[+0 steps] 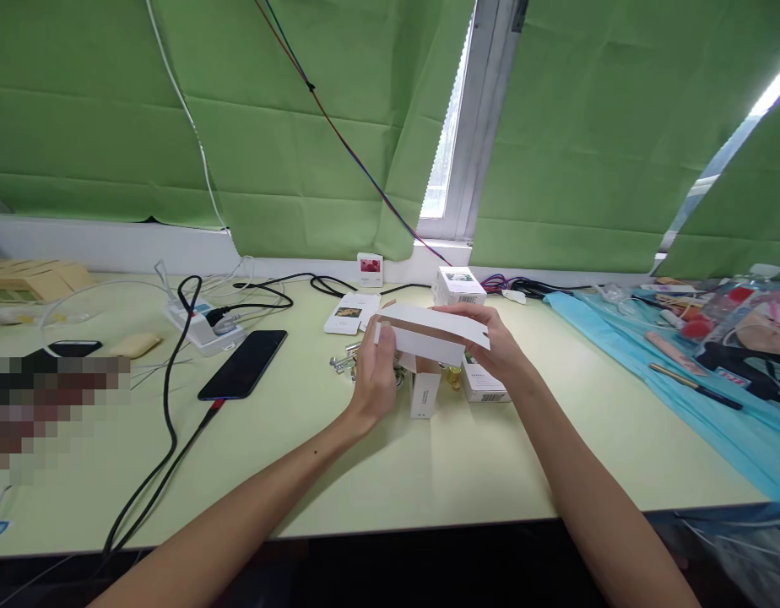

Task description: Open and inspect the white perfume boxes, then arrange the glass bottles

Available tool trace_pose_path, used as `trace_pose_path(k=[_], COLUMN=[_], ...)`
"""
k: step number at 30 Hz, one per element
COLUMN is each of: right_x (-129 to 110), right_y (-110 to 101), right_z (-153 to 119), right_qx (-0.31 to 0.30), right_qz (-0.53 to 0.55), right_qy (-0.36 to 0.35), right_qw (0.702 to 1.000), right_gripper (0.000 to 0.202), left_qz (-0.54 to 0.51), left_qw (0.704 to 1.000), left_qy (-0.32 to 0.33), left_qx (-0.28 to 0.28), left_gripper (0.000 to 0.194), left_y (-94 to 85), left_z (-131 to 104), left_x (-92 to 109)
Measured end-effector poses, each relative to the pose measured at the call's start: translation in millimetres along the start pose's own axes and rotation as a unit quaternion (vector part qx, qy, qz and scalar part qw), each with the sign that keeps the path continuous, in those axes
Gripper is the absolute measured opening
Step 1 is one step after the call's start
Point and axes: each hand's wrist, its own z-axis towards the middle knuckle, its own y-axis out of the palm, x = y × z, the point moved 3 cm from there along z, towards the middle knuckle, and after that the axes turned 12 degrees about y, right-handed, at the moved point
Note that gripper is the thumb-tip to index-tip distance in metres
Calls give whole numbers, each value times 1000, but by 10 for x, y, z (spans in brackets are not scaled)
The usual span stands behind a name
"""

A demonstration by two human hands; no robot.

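White carton [421, 342], flap raised; held above the worktop [491, 473], between both hands. Left hand [377, 376]: thumb on the near panel, fingers clamped on the carton's left end. Right hand [491, 342]: fingers clamped on its right end. Below: one upright white box [424, 393], small print, unreadable; small metal parts [344, 361], loose. Right: one printed white box [484, 382], barcode on side. Behind: another boxed item [459, 287], picture label, barcode; lettering too small to read.
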Motion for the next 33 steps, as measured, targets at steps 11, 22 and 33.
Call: trace_pose_path(k=[11, 22, 33], right_x=[38, 40, 45], right_y=[-23, -34, -44], right_z=[22, 21, 23], right_qx=[-1, 2, 8], right_qz=[3, 5, 0], right_qy=[1, 7, 8], right_qw=[1000, 1000, 1000], right_gripper=[25, 26, 26], left_qz=[-8, 20, 22], left_qw=[1000, 1000, 1000], left_qy=[-4, -3, 0], left_qx=[6, 10, 2], left_gripper=[56, 59, 57], left_y=[-5, -11, -22], left_z=[-8, -20, -26], left_x=[-35, -18, -29])
